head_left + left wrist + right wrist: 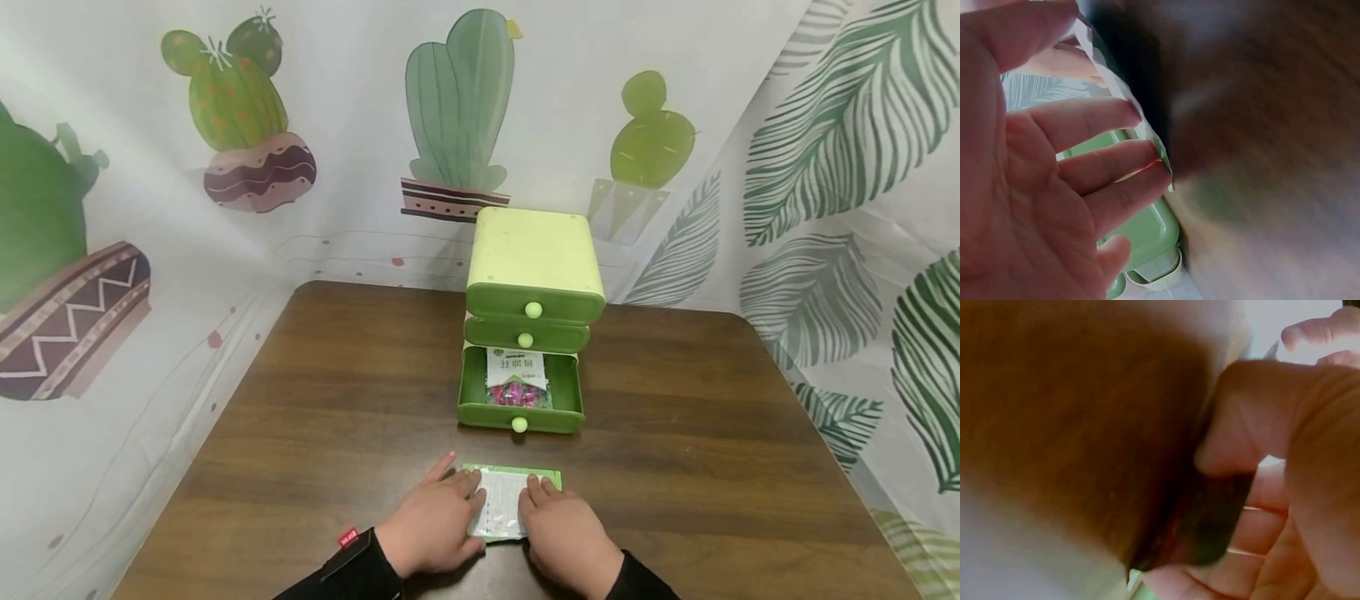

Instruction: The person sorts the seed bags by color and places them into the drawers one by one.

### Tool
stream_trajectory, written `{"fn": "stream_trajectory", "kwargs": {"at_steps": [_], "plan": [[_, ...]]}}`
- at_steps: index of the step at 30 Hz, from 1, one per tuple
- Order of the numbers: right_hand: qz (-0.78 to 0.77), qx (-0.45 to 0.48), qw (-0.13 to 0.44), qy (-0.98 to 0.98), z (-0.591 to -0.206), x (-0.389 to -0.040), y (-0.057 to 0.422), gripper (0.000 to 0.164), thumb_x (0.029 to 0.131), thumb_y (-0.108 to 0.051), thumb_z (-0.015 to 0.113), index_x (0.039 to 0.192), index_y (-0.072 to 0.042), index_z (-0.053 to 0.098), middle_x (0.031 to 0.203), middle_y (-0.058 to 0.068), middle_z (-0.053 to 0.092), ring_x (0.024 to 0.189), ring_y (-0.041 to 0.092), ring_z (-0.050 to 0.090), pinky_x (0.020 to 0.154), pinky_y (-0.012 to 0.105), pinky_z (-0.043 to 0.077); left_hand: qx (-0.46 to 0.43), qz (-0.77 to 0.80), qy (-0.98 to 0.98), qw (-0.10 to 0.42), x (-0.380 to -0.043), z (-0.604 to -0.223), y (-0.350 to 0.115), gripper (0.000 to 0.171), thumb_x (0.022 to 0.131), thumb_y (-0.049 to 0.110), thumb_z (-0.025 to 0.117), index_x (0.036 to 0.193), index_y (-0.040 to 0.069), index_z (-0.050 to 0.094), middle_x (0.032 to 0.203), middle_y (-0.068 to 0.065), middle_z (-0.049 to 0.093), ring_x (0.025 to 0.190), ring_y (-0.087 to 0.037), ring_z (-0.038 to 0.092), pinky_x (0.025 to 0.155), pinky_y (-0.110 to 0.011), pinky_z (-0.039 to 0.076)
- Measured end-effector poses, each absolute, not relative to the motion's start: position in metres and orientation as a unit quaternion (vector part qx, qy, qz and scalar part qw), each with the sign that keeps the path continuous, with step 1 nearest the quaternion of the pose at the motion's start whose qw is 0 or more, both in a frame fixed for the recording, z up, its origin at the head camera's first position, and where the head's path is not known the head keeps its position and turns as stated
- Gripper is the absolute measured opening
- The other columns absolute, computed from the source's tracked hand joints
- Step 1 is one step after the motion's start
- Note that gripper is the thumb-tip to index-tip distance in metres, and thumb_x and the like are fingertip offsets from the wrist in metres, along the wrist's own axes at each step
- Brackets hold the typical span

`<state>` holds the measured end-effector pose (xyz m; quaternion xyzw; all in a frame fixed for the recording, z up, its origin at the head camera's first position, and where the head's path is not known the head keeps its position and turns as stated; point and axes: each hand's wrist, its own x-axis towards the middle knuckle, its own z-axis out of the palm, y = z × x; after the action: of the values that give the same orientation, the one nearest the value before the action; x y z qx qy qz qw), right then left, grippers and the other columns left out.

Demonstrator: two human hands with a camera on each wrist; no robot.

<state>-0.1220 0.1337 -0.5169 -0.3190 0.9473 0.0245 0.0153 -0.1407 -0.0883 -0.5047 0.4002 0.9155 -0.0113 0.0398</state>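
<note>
A flat white packet with green edges and small print (501, 504) lies at the front of the wooden table, between both hands. The fairly straight fingers of my left hand (435, 518) rest on its left side; in the left wrist view the fingertips (1141, 150) touch the packet's edge. My right hand (566, 533) grips the right side. In the right wrist view its thumb (1241, 419) is on the packet's dark underside (1210, 519), with the fingers on the opposite face. That view is dark and blurred.
Behind the packet stands a green drawer box (536, 250). Its bottom drawer (566, 383) is pulled out and holds a white packet with pink contents (517, 379); the upper drawers look closed. A cloth printed with cacti and leaves (360, 125) hangs around the wooden table (360, 375).
</note>
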Motion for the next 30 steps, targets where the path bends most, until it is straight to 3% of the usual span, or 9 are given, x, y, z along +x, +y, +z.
{"fn": "stream_trajectory", "kwargs": {"at_steps": [4, 8, 11, 14, 17, 22, 25, 28, 30], "plan": [[0.066, -0.343, -0.057, 0.935, -0.519, -0.124, 0.132, 0.022, 0.092, -0.016, 0.066, 0.106, 0.000, 0.069, 0.113, 0.016, 0.069, 0.103, 0.026, 0.067, 0.079, 0.039, 0.055, 0.398, -0.003, 0.916, 0.050, -0.142, -0.503, -0.089, 0.062, 0.090, 0.057, 0.063, 0.132, 0.011, 0.066, 0.138, -0.009, 0.058, 0.131, -0.023, 0.050, 0.117, -0.050, 0.016], [0.058, -0.357, -0.089, 0.928, -0.516, -0.126, 0.135, 0.008, 0.085, -0.010, 0.071, 0.090, -0.008, 0.065, 0.098, 0.007, 0.071, 0.093, 0.019, 0.068, 0.073, 0.036, 0.054, 0.402, 0.003, 0.915, 0.042, -0.144, -0.501, -0.092, 0.054, 0.090, 0.052, 0.065, 0.127, 0.011, 0.069, 0.134, -0.006, 0.061, 0.129, -0.019, 0.051, 0.116, -0.052, 0.017], [0.011, -0.357, -0.049, 0.933, -0.505, -0.127, 0.139, 0.015, 0.079, -0.005, 0.071, 0.083, -0.014, 0.060, 0.082, -0.001, 0.067, 0.077, 0.014, 0.066, 0.060, 0.032, 0.051, 0.419, 0.003, 0.908, 0.005, -0.147, -0.502, -0.095, 0.030, 0.090, 0.035, 0.070, 0.112, 0.013, 0.072, 0.124, -0.001, 0.066, 0.122, -0.014, 0.056, 0.114, -0.054, 0.024], [-0.047, -0.349, -0.016, 0.936, -0.495, -0.130, 0.144, 0.021, 0.080, -0.002, 0.069, 0.077, -0.018, 0.056, 0.070, -0.007, 0.056, 0.061, 0.010, 0.056, 0.047, 0.029, 0.040, 0.438, 0.016, 0.898, -0.032, -0.151, -0.502, -0.098, 0.005, 0.088, 0.019, 0.071, 0.094, 0.017, 0.070, 0.107, 0.007, 0.070, 0.108, -0.009, 0.062, 0.110, -0.056, 0.029], [-0.090, -0.350, -0.018, 0.932, -0.486, -0.134, 0.150, 0.026, 0.084, -0.001, 0.067, 0.074, -0.019, 0.052, 0.067, -0.010, 0.051, 0.057, 0.008, 0.051, 0.044, 0.028, 0.037, 0.449, 0.050, 0.891, -0.044, -0.155, -0.499, -0.101, 0.010, 0.089, 0.014, 0.071, 0.083, 0.019, 0.065, 0.088, 0.012, 0.067, 0.091, -0.006, 0.065, 0.108, -0.058, 0.031], [-0.131, -0.363, -0.052, 0.921, -0.472, -0.137, 0.157, 0.033, 0.085, -0.004, 0.071, 0.071, -0.020, 0.045, 0.062, -0.013, 0.046, 0.054, 0.008, 0.052, 0.044, 0.030, 0.038, 0.457, 0.104, 0.880, -0.084, -0.160, -0.494, -0.105, 0.016, 0.093, 0.015, 0.068, 0.083, 0.019, 0.058, 0.071, 0.013, 0.059, 0.072, -0.007, 0.063, 0.105, -0.059, 0.034], [-0.169, -0.362, -0.044, 0.916, -0.467, -0.139, 0.159, 0.033, 0.086, -0.006, 0.071, 0.073, -0.021, 0.044, 0.062, -0.015, 0.042, 0.054, 0.004, 0.049, 0.046, 0.027, 0.039, 0.458, 0.140, 0.871, -0.114, -0.161, -0.493, -0.106, 0.010, 0.093, 0.015, 0.069, 0.102, 0.017, 0.065, 0.084, 0.009, 0.068, 0.080, -0.008, 0.067, 0.106, -0.057, 0.035], [-0.221, -0.352, -0.016, 0.909, -0.463, -0.141, 0.161, 0.034, 0.088, -0.004, 0.069, 0.073, -0.021, 0.043, 0.062, -0.017, 0.035, 0.053, -0.001, 0.039, 0.049, 0.022, 0.034, 0.455, 0.178, 0.860, -0.145, -0.162, -0.491, -0.107, 0.049, 0.089, 0.015, 0.074, 0.135, 0.012, 0.058, 0.119, -0.003, 0.068, 0.109, -0.016, 0.064, 0.107, -0.052, 0.035], [-0.253, -0.343, -0.004, 0.905, -0.461, -0.143, 0.161, 0.033, 0.089, -0.002, 0.067, 0.074, -0.021, 0.045, 0.061, -0.017, 0.033, 0.051, -0.002, 0.035, 0.049, 0.020, 0.032, 0.452, 0.194, 0.854, -0.169, -0.162, -0.488, -0.107, 0.071, 0.085, 0.016, 0.076, 0.149, 0.009, 0.045, 0.142, -0.012, 0.053, 0.129, -0.023, 0.051, 0.108, -0.051, 0.035]]}}
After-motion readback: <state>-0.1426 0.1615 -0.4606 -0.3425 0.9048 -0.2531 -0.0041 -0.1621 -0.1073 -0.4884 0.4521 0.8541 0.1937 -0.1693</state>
